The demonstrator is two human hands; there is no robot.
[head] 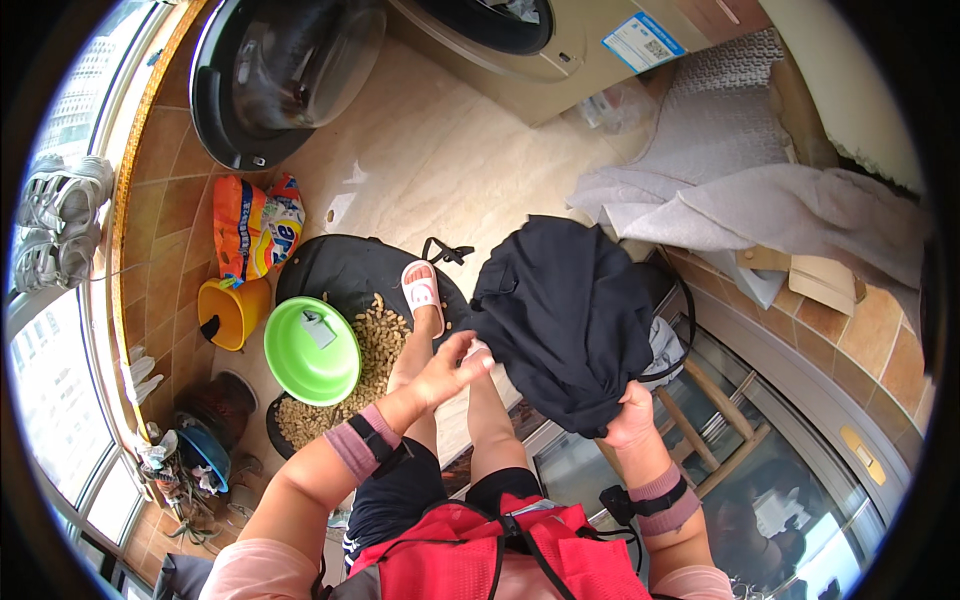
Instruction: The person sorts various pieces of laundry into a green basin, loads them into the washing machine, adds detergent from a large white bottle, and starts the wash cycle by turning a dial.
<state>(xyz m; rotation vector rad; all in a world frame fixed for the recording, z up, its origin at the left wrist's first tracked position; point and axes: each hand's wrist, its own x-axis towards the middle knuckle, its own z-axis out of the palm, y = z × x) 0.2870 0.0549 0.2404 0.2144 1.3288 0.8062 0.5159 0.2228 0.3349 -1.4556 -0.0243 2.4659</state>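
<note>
My right hand (632, 416) grips the lower right edge of a black cloth garment (562, 322), which hangs bunched in front of me. At the garment's left side, my left hand (454, 364) is raised with thumb and fingers apart, and I see nothing held in it. Whether its fingertips touch the cloth is hard to tell. A pink and white slipper (421, 292) is on one foot; the other foot is mostly hidden behind my left hand and the garment.
Left, a green basin (300, 382) sits among peanuts (379, 337) on a black sheet (337, 262). Near the wall are a yellow bucket (244, 307) and a detergent bag (251, 225). Ahead stands a washing machine (577, 75), its round door (285, 75) open. Grey cloth (750, 202) drapes at right, above a wooden stool (712, 401).
</note>
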